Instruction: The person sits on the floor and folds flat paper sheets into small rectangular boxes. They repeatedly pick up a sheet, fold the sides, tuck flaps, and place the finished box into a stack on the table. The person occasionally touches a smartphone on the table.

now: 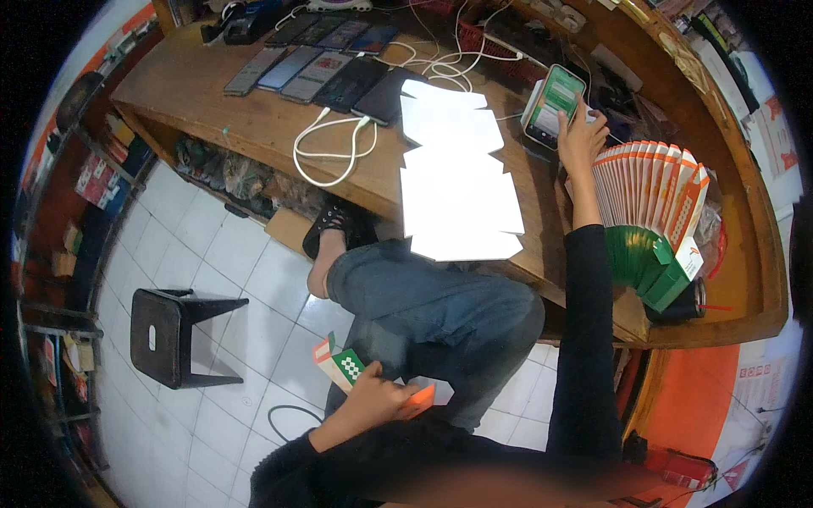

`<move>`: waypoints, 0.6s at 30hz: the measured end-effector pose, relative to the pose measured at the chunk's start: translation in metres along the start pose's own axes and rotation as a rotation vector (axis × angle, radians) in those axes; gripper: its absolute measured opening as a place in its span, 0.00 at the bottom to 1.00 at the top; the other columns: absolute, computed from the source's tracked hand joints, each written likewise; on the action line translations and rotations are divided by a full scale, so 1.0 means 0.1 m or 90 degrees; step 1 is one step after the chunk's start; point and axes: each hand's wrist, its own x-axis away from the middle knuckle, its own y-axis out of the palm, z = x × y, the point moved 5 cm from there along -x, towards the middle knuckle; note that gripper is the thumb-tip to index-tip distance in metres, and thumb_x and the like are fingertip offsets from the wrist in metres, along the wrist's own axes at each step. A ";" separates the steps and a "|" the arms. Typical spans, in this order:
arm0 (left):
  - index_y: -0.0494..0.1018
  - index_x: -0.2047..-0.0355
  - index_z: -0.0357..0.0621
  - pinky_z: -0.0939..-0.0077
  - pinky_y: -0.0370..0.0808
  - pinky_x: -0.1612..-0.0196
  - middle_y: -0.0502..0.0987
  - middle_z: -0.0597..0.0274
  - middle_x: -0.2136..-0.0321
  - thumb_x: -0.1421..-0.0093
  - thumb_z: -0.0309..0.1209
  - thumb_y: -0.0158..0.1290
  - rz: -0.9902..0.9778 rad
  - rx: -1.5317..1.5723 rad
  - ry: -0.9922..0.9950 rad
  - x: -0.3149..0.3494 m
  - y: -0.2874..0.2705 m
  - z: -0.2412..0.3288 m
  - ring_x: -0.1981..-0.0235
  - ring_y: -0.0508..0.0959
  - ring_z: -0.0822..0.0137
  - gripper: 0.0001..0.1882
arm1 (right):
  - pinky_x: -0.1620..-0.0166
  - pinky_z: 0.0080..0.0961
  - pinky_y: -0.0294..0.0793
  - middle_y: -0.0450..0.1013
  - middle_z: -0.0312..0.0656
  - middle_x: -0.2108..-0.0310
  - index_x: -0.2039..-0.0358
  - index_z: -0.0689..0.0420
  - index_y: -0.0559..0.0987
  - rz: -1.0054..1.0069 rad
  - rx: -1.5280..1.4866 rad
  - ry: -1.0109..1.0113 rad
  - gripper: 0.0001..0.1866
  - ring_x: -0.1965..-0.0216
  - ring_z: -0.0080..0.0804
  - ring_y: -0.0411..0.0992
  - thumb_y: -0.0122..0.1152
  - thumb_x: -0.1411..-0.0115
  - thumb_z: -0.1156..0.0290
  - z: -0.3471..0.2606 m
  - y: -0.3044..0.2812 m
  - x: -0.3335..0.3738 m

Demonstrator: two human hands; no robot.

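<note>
My left hand is closed around a small folding carton in green, white and orange, held low over my lap. The carton's flaps stick out past the fingers at both ends. At the right of the desk, my right hand reaches out with its fingers apart, and a fingertip rests at the lit screen of a phone. That phone is propped at a tilt. Just below this hand stands a fanned row of similar folded cartons, green at the near end. A white unfolded carton blank lies flat left of them.
Several phones lie in rows on the wooden desk, with white charging cables among them. A black stool stands on the tiled floor at left. Shelves line the far left. The desk's raised wooden side curves round at right.
</note>
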 end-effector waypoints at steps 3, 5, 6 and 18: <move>0.76 0.59 0.61 0.64 0.71 0.57 0.76 0.65 0.86 0.42 0.52 0.56 -0.058 0.017 0.002 -0.08 -0.08 -0.03 0.77 0.80 0.60 0.16 | 0.45 0.47 0.61 0.59 0.56 0.47 0.37 0.48 0.65 0.111 -0.253 0.005 0.28 0.49 0.53 0.60 0.55 0.36 0.57 -0.32 -0.58 0.07; 0.77 0.58 0.58 0.69 0.70 0.59 0.79 0.63 0.80 0.44 0.48 0.58 -0.078 0.149 -0.063 -0.04 -0.28 -0.19 0.76 0.78 0.60 0.16 | 0.48 0.39 0.63 0.62 0.53 0.52 0.49 0.62 0.71 0.043 -0.419 -0.125 0.19 0.51 0.46 0.64 0.55 0.37 0.67 -0.65 -1.10 0.58; 0.77 0.59 0.56 0.70 0.69 0.60 0.79 0.62 0.79 0.45 0.47 0.60 -0.071 0.203 -0.092 0.00 -0.42 -0.30 0.77 0.77 0.61 0.17 | 0.51 0.38 0.66 0.68 0.50 0.58 0.56 0.63 0.73 -0.050 -0.636 -0.061 0.14 0.58 0.44 0.69 0.57 0.39 0.70 -0.75 -1.28 0.84; 0.78 0.64 0.46 0.71 0.64 0.57 0.80 0.64 0.74 0.50 0.27 0.63 0.299 0.311 -0.295 0.23 -1.32 -0.52 0.75 0.75 0.67 0.11 | 0.62 0.25 0.74 0.77 0.44 0.67 0.63 0.63 0.79 -0.599 -1.003 -0.068 0.09 0.65 0.33 0.77 0.67 0.42 0.73 -1.88 -1.77 2.71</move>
